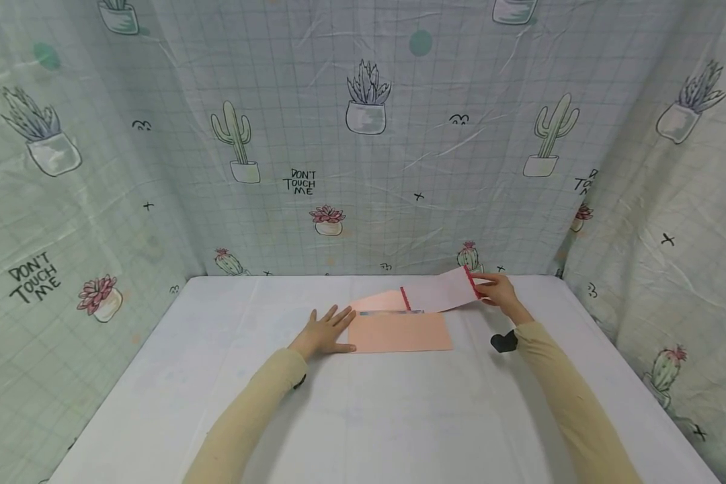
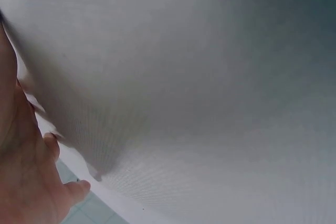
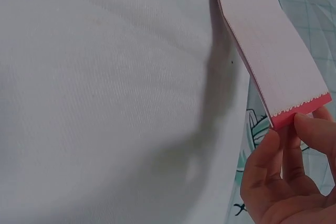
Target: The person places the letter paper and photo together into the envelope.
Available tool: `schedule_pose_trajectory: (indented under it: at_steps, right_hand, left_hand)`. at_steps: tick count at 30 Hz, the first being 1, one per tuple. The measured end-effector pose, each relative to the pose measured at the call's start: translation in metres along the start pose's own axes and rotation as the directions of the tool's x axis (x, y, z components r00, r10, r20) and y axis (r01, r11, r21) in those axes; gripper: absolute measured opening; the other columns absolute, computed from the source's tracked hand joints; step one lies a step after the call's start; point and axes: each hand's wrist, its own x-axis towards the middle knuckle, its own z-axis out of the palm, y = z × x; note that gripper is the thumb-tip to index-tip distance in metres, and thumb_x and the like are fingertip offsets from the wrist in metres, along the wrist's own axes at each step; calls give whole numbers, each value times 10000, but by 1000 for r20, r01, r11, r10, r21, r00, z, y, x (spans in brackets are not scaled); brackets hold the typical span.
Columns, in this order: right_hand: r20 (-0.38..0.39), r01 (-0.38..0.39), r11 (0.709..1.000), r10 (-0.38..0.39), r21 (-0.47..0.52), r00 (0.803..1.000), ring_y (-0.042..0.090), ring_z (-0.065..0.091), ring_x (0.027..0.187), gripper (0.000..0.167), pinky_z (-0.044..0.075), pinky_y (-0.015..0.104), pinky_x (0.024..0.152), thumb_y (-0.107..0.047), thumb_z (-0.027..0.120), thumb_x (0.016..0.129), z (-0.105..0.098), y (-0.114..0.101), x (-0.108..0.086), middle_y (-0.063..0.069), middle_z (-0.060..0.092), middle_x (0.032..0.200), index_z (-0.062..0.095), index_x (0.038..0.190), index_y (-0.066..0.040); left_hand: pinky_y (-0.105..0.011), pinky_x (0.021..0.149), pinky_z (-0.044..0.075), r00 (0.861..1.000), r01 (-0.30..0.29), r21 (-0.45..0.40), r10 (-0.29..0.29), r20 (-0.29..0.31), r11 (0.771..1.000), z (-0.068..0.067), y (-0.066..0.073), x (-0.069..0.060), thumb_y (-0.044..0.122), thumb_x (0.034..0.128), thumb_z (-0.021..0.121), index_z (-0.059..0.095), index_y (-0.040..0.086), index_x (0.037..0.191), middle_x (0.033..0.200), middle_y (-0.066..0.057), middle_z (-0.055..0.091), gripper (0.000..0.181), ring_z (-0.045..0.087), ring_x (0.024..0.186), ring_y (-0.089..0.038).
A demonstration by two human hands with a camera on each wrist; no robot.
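Note:
A peach envelope-like folded paper (image 1: 400,334) lies near the table's back edge, with another peach part (image 1: 380,302) behind its front panel and a thin bluish strip between. My left hand (image 1: 325,332) rests spread on its left edge; in the left wrist view only part of that hand (image 2: 26,171) shows. Between thumb and fingers my right hand (image 1: 499,294) pinches the red end of a pale pink paper card (image 1: 440,293), raised and tilted above the table. The right wrist view shows the card's (image 3: 270,40) layered edge and scalloped red band.
The white table (image 1: 387,410) reaches back to a hanging cloth (image 1: 363,168) printed with cacti, which also encloses both sides. A dark heart-shaped piece (image 1: 504,342) is at the right sleeve's cuff.

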Motion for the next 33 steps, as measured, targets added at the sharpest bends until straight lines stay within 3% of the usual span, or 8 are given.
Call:
schedule_pose_trajectory:
  at_steps: [8,15,33]
  right_hand:
    - [3,38,999,-38,36,999,44,552,635,392,468,226,548,-181,626,830,15,7,6,1,617,792,572,1214,-131]
    - [-29,2,997,-4,-72,1000,48,551,659,378,466,245,552,-108,545,878,35,-4,3,143,627,964,520,1252,-54]
    - [15,44,988,-42,-145,999,81,544,633,361,511,271,574,-110,596,846,70,-9,12,215,619,1021,568,1204,-74]
  left_hand:
    - [-645,1031,140,1000,4,-11,-4,-4,1000,0,2,0,623,826,418,123,164,1448,1519,-5,101,828,104,1387,-316]
    - [-639,1037,132,1000,13,-24,-13,-4,1000,-2,3,-2,623,821,430,137,167,1446,1516,3,114,827,102,1385,-329]
    - [-641,1036,131,1000,11,-37,-11,1,999,0,1,-2,607,828,438,135,170,1447,1518,-9,107,816,94,1384,-340]
